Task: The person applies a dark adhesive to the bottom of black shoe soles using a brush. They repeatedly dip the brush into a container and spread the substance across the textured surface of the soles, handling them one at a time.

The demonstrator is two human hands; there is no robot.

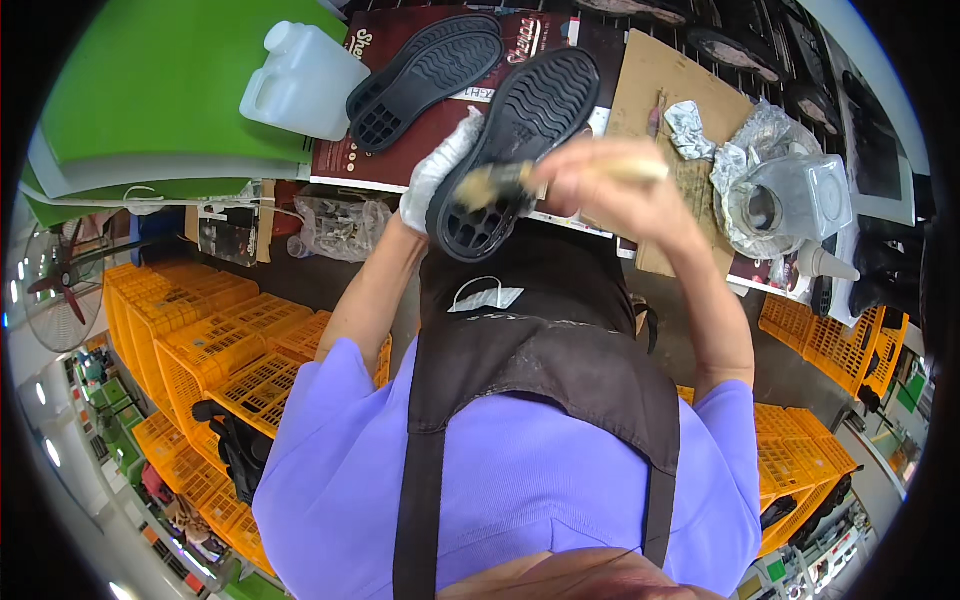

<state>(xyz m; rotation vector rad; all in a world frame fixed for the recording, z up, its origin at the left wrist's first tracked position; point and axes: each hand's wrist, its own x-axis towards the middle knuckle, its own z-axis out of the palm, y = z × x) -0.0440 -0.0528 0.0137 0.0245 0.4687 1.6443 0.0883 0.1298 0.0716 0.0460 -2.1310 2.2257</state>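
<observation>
A black rubber shoe sole [543, 108] is held up over the bench edge, its ridged toe part pointing away and its honeycomb heel towards me. My left hand [441, 168], in a white glove, grips it along its left side. Bare and slightly blurred, my right hand [610, 185] is closed around the pale handle of a brush [490, 186]. The brush's bristles lie over the heel part of the sole; motion blur hides whether they touch. Behind the left hand, a pair of similar black soles [425, 80] lies overlapped on a dark red box board.
A white plastic jug [305, 82] stands on the left by a green surface [180, 80]. On the right, a brown cardboard sheet [665, 75] lies near a clear container [800, 198] in crumpled plastic. Dark shoes [735, 52] sit on a rack behind. Orange crates [215, 340] stack at the lower left.
</observation>
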